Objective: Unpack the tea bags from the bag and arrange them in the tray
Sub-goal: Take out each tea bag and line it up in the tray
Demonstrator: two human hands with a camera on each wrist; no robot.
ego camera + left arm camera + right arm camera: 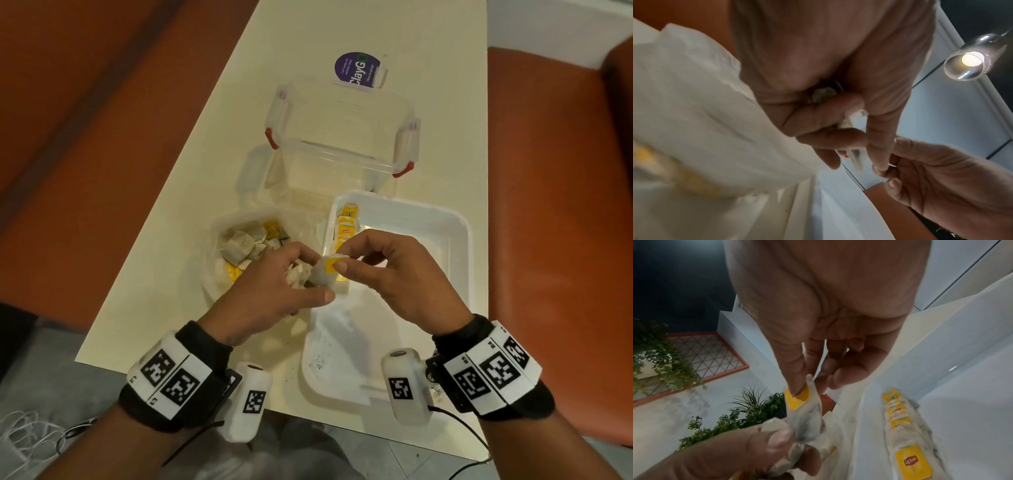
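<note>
Tea bag (328,274) w/ yellow tag is pinched by right hand (387,274) and also gripped by left hand (270,291), held above the white tray's (455,246) 9 o'clock rim. Plastic bag (219,274) of more tea bags sits at tray's 9 o'clock (touching it). Row of tea bags (346,226) lies inside tray along its 10 o'clock wall; clear container (342,137) at 12 o'clock.

A cream table (212,144) runs away from the viewer, narrow and long. On either side sit rust-orange seats (85,120) — one to the left, another to the right (555,178). Below the near edge, a grey floor (51,383) shows, with thin white cords (20,431) lying on it. Overhead hangs a glass lamp (970,60), its bulb lit. On a pale wall there is an orange-framed lattice panel (709,355) — leafy green plants (659,353) trail across it, and more greenery (748,410) stands below.
</note>
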